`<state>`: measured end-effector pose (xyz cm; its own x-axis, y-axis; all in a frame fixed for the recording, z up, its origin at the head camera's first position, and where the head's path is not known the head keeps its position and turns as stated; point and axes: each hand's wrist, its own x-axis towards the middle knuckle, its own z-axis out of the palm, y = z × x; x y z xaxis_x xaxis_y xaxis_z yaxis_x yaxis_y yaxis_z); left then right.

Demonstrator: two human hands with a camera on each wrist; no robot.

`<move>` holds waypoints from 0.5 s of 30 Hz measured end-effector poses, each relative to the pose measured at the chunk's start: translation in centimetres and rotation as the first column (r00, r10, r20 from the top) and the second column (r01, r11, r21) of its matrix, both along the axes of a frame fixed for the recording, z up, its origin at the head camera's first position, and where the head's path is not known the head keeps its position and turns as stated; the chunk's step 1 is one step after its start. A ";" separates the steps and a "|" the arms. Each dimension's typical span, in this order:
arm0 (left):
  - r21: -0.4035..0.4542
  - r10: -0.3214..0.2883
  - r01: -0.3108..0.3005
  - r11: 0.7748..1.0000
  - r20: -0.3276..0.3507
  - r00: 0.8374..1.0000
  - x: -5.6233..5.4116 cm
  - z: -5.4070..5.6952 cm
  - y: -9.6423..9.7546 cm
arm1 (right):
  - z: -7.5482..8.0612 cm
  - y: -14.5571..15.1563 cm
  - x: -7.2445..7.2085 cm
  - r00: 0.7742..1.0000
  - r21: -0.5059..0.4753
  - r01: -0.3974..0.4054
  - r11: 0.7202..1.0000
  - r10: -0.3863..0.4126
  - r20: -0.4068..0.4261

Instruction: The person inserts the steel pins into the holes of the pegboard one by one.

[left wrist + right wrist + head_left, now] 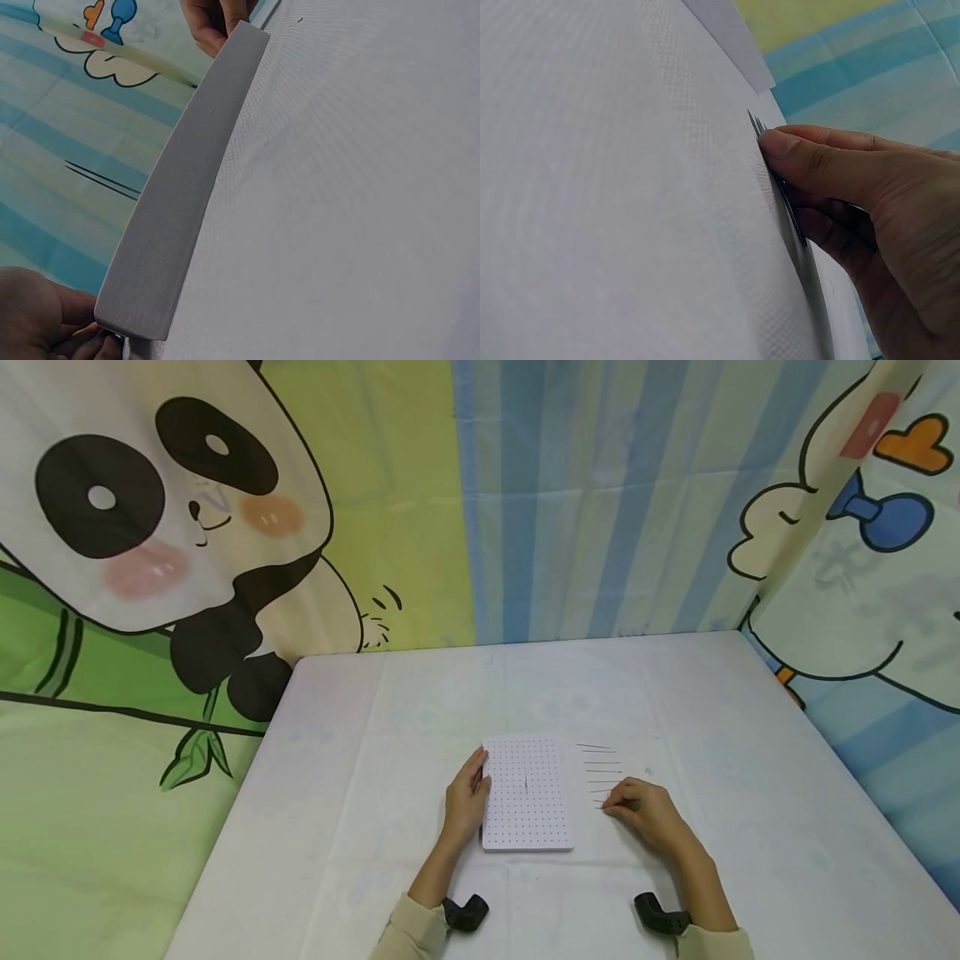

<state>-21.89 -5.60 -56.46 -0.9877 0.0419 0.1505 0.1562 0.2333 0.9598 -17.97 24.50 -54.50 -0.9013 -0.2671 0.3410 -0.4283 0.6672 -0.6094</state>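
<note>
A white board with a grid of small holes lies on the table, and one thin needle stands up from its middle. My left hand holds the board by its left side; in the left wrist view, that hand's fingers curl at the near end of the board. To the right of the board, several thin dark needles lie in a row, roughly parallel. At the near end of that row, my right hand pinches a needle between thumb and fingertips, close over the cloth.
A white cloth covers the table. Behind it hangs a printed curtain with a panda and blue stripes. Each wrist carries a black camera mount, one at the left and one at the right.
</note>
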 end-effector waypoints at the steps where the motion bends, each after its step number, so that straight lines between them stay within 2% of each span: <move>1: 0.001 0.000 0.000 1.000 0.002 1.000 0.0 0.0 0.0 | 0.0 0.0 0.0 1.000 0.005 -0.003 1.000 0.003 0.001; 12: 0.004 0.010 -0.010 1.000 0.009 1.000 0.0 0.2 0.0 | 0.3 -0.2 -0.2 0.999 0.041 -0.051 0.998 0.050 0.019; 15: 0.005 0.005 -0.005 1.000 -0.013 1.000 0.1 0.1 0.0 | 0.4 -0.3 -0.2 0.998 0.056 -0.049 0.997 0.047 0.030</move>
<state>-21.78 -5.63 -56.34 -0.9859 0.0360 0.1635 0.1673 0.2294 0.9588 -18.14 24.21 -54.10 -0.8961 -0.3284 0.2985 -0.4437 0.6799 -0.5838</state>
